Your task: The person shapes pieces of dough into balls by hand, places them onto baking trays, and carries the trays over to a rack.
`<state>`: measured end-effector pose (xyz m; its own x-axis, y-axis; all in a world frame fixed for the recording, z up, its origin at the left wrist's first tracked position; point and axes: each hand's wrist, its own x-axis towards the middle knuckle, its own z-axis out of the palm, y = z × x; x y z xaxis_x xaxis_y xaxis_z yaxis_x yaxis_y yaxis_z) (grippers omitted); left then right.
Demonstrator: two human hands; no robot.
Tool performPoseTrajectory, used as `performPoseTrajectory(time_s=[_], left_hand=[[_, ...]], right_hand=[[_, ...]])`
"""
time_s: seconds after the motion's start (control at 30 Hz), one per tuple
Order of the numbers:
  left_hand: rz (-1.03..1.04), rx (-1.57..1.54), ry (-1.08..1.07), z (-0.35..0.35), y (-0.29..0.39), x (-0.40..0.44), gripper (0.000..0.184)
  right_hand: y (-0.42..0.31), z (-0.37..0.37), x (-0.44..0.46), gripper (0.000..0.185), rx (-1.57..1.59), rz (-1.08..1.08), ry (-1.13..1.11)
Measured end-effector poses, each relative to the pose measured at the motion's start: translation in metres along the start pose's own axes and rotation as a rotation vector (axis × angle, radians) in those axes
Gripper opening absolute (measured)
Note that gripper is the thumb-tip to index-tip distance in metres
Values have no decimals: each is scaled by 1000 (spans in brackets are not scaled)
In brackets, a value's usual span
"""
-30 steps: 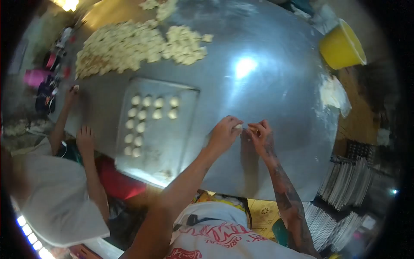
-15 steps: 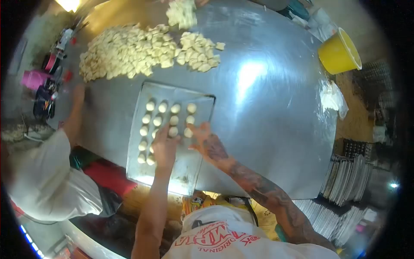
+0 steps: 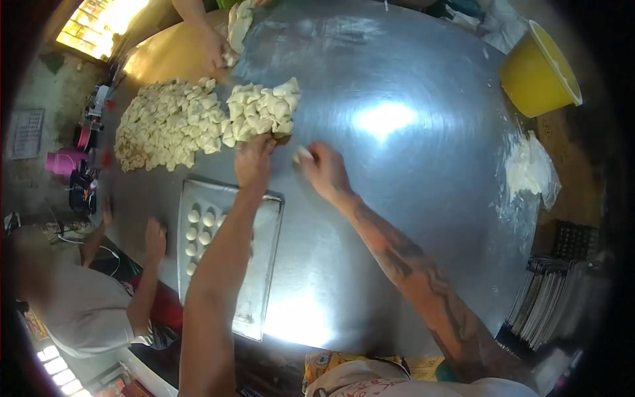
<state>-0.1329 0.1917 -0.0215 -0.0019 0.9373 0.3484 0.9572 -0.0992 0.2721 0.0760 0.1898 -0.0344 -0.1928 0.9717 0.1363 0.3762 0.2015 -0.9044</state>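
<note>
Tabletop point(image 3: 390, 218) gleaming, a dough piece point(image 3: 303, 153) pokes from the right grip point(image 3: 327, 173).

White shirt point(image 3: 360, 374), tattooed right forearm point(image 3: 421, 281)

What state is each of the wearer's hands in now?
Left hand: at the near edge of the piled dough pieces; whether it grips one cannot be told.
Right hand: closed, holding a small dough lump.
</note>
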Motion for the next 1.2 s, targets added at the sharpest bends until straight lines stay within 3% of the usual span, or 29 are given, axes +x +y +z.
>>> performPoseTrajectory(time_s=[0.03, 0.1, 0.17, 0.2, 0.23, 0.27, 0.3, 0.33, 0.4, 0.47, 0.5, 0.53, 0.6, 0.67, 0.8, 0.83, 0.87, 0.93, 0.97, 1.0, 1.07, 1.1, 1.17, 1.2], left_hand=[[-165, -28, -72, -16, 17, 8, 22], [-272, -283, -147, -35, 39, -13, 17], [-330, -523, -86, -61, 86, -76, 14], [-183, -511, -8, -75, 108, -118, 14], [-312, -752, -46, -76, 125, -168, 19], [-416, -550, -155, -93, 142, -218, 23], [-441, -689, -148, -96, 145, -275, 28], [-459, -508, -283, -114, 148, -320, 28], [-228, -310, -352, -148, 147, -387, 20], [2, -189, -423, -164, 130, -435, 22], [148, -128, -478, -164, 116, -451, 27], [202, -184, -395, -156, 108, -432, 36], [134, -143, -347, -115, 102, -392, 37], [125, -172, -258, -103, 119, -343, 38], [26, -324, -326, -103, 125, -376, 26], [17, -535, -390, -102, 113, -405, 21], [-17, -533, -377, -97, 109, -394, 17], [-87, -529, -350, -82, 99, -374, 12], [232, -292, -204, -90, 111, -329, 12], [233, -298, -184, -71, 122, -290, 12], [-44, -253, -24, -55, 141, -287, 14], [-47, -256, -35, -66, 142, -303, 14], [239, -454, -264, -93, 136, -344, 17], [356, -474, -277, -87, 113, -355, 17]], right_hand=[[-2, -30, -30, 19, 48, 93, -58], [1, -68, -94, 26, 115, -83, 108], [-5, -116, -164, 28, 61, 157, -65], [-3, -135, -207, 28, -3, 207, -80], [-2, -153, -253, 29, -72, 256, -94], [-13, -168, -302, 30, -138, 325, -51], [-24, -181, -349, 30, -203, 389, -5], [-21, -194, -402, 26, -274, 304, -31], [-30, -213, -485, 23, -357, 221, -37], [-54, -225, -538, 21, -662, 81, -334], [-40, -216, -542, 23, -757, -33, -266], [-33, -211, -526, 25, -850, -150, -197], [-33, -197, -476, 27, -716, -63, -148], [-34, -168, -441, 30, -724, -121, 103], [-5, -142, -494, 30, -579, -43, 124], [3, -150, -513, 26, -607, -140, 49], [-4, -159, -509, 22, -638, -247, -21], [-20, -168, -461, 16, -691, 11, 130], [-20, -164, -431, 14, -717, -16, 232], [-14, -161, -396, 12, -739, -71, 337], [4, -142, -405, 13, -633, -11, 282], [11, -140, -405, 15, -526, -1, 252], [-15, -152, -431, 16, -606, -50, 146], [-7, -168, -439, 15, -668, -48, 146]])
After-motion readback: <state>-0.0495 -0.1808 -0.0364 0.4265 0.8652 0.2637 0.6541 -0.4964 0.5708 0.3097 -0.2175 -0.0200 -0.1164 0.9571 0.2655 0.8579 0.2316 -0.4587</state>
